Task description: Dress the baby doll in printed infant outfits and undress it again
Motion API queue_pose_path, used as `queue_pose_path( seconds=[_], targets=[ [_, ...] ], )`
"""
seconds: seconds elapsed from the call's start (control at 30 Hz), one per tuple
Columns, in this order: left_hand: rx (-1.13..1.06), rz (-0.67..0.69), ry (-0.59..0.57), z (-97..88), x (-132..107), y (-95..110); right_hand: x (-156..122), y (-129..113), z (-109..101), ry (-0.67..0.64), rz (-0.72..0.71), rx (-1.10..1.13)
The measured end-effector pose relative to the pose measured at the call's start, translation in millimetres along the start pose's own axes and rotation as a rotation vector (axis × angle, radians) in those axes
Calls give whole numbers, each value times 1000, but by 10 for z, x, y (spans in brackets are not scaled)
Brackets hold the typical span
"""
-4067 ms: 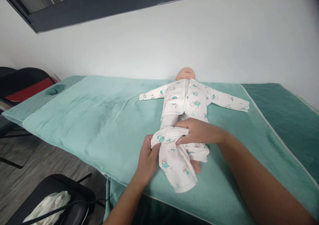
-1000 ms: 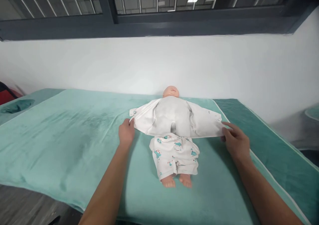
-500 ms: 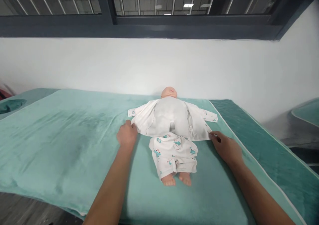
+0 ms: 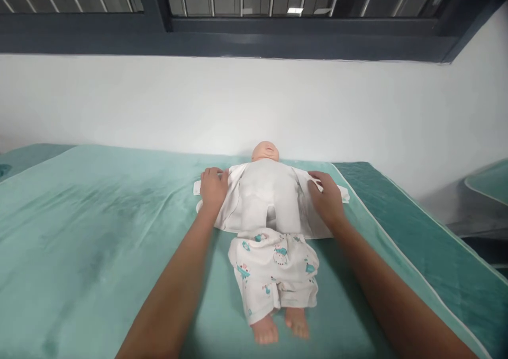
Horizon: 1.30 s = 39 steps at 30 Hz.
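Observation:
A baby doll (image 4: pixel 265 150) lies on its back, its head toward the wall and its feet toward me. Its white torso and upper legs show between the spread front panels of a white baby shirt (image 4: pixel 230 211), whose patterned cuffs stick out at both sides. White printed pants (image 4: pixel 273 266) cover the lower legs, with the bare feet poking out. My left hand (image 4: pixel 214 189) lies over the sleeve on the left, fingers apart and gripping nothing visible. Over the sleeve on the right, my right hand (image 4: pixel 326 196) rests with thumb and fingers apart.
A light green sheet (image 4: pixel 99 232) covers the bed under the doll. Darker green cloth (image 4: pixel 420 232) runs along the right side. Behind stands a white wall (image 4: pixel 178 105), topped by a dark window frame (image 4: pixel 238 44) with metal bars.
Both hands have let go of the shirt's lower corners and moved up toward the sleeves. The open panels still lie spread, and the view has shifted slightly.

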<state>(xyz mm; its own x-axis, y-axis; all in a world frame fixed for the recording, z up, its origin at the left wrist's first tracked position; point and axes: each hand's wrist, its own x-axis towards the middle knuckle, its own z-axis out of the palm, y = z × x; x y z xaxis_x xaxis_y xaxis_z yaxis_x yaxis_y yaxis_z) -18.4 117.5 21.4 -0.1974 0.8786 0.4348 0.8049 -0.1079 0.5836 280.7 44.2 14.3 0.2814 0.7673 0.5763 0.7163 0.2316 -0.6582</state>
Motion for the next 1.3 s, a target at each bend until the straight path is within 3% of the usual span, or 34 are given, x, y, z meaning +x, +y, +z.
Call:
queue_pose_path(
  seconds=[0.07, 0.17, 0.3, 0.43, 0.53, 0.7, 0.87, 0.93, 1.07, 1.3],
  targets=[
    [-73, -121, -99, 109, 178, 42, 243, 45, 194, -15, 38, -12],
    [-121, -185, -185, 190, 315, 31, 441, 192, 338, -82, 84, -70],
    [-246, -196, -206, 185, 331, -34, 476, 402, 219, -124, 255, -235],
    [-270, -143, -100, 156, 316, -47, 457, 449, 65, -148, 414, -268],
    [-226, -139, -24, 126, 328, -50, 455, 415, 60, -188, 383, -212],
    [-120, -111, -49, -4, 372, -95, 484, 490, 82, -135, 331, -279],
    [-190, -134, -304, -222, 353, -188, 492, 645, 88, -50, 325, -284],
    [-169, -157, -338, -275, 325, -242, 465, 680, 101, -19, 278, -275],
    [-30, -147, -176, -293, 272, -347, 376, 633, 118, 26, 11, -282],
    [-44, -113, -253, -368, 52, -446, 79, 65, 143, 57, -337, -26]
  ],
)
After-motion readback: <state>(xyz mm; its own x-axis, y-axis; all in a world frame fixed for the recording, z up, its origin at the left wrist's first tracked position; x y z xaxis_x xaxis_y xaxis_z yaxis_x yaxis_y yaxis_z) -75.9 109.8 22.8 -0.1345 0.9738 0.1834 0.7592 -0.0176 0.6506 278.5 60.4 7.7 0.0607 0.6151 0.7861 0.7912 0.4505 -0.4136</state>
